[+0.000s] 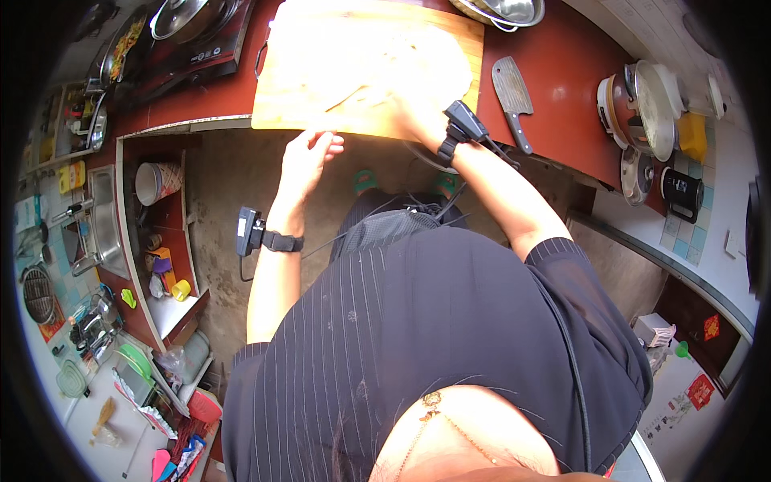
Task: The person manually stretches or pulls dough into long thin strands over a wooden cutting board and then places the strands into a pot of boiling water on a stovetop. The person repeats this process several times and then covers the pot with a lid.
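Note:
A wooden cutting board [367,125] lies on the red countertop, much of it washed out by glare. A pale, round, flat thing [443,63], too bright to name, rests on its right part. My left hand [313,153] is at the board's near edge, fingers bent and thumb near the fingertips; nothing shows in it. My right hand [412,114] is over the board beside the pale thing; its fingers are lost in the glare, so what it touches is unclear. A cleaver [512,87] with a dark handle lies right of the board. Both wrists wear strapped devices.
An induction cooker [208,57] with a lidded pot [181,18] stands at the left, beside a pan of food [125,48]. Metal bowls [512,11] sit beyond the board. Stacked pans [653,111] and a pot lid [636,175] are at the right. An open cabinet [162,226] is lower left.

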`<state>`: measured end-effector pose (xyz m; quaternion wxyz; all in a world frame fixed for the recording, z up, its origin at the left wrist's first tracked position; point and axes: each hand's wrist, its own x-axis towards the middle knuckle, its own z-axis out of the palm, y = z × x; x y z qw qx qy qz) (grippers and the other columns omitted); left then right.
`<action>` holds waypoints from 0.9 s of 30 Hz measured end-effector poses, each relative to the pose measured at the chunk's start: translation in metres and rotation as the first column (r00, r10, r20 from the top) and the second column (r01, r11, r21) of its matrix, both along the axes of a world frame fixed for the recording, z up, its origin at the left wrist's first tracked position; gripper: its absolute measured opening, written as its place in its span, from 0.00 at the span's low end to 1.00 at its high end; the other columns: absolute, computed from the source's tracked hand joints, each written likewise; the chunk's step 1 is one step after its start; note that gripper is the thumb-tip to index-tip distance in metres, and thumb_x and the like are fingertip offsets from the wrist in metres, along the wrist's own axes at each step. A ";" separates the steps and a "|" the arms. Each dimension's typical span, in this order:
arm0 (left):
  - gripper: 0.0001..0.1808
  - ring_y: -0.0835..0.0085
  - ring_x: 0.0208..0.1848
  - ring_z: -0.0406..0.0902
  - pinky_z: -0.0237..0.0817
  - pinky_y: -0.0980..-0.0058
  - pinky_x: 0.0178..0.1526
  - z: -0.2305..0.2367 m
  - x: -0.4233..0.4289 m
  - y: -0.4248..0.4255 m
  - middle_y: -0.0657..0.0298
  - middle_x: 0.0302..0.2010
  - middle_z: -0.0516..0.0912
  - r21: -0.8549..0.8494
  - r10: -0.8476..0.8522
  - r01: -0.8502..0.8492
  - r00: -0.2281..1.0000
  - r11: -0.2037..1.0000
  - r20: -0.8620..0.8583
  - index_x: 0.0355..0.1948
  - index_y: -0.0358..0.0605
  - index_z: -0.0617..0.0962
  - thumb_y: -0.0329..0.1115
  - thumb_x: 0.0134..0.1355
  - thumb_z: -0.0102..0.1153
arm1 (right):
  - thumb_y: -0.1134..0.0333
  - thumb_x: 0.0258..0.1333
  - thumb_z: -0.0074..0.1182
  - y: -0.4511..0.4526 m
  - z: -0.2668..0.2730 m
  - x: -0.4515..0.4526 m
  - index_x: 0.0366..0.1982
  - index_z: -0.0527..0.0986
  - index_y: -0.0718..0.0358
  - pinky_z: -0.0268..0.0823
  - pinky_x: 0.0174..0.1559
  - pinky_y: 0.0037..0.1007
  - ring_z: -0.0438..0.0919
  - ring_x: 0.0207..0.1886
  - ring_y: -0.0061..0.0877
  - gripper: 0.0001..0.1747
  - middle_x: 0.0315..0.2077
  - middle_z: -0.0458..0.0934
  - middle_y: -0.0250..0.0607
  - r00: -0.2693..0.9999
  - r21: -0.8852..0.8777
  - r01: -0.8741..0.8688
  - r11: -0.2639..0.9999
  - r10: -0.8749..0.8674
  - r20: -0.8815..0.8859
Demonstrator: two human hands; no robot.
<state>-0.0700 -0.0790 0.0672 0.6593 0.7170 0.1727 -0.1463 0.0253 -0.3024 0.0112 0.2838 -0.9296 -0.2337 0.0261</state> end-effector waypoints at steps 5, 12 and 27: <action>0.15 0.76 0.39 0.82 0.72 0.80 0.44 -0.013 -0.009 0.016 0.58 0.40 0.85 0.024 -0.006 0.006 1.000 1.000 -0.026 0.50 0.35 0.79 0.35 0.70 0.51 | 0.69 0.56 0.53 0.018 -0.006 0.011 0.30 0.74 0.66 0.70 0.35 0.42 0.77 0.31 0.41 0.06 0.27 0.76 0.50 0.969 -0.329 0.034 0.944 0.050 0.243; 0.15 0.76 0.39 0.82 0.71 0.80 0.44 -0.014 0.002 0.018 0.58 0.40 0.85 0.017 -0.055 0.055 0.998 0.998 -0.019 0.50 0.35 0.79 0.36 0.70 0.51 | 0.67 0.57 0.55 0.000 -0.025 0.023 0.35 0.74 0.65 0.70 0.37 0.36 0.78 0.33 0.36 0.08 0.27 0.77 0.47 0.935 0.199 0.295 0.935 -0.325 0.144; 0.23 0.80 0.40 0.74 0.67 0.78 0.45 0.021 0.135 -0.097 0.66 0.39 0.79 0.114 -0.326 0.323 0.737 0.939 0.592 0.56 0.42 0.77 0.46 0.67 0.58 | 0.67 0.66 0.53 -0.057 0.227 0.063 0.46 0.77 0.66 0.73 0.48 0.22 0.82 0.43 0.23 0.12 0.39 0.84 0.44 0.966 0.751 0.177 0.636 0.033 -0.255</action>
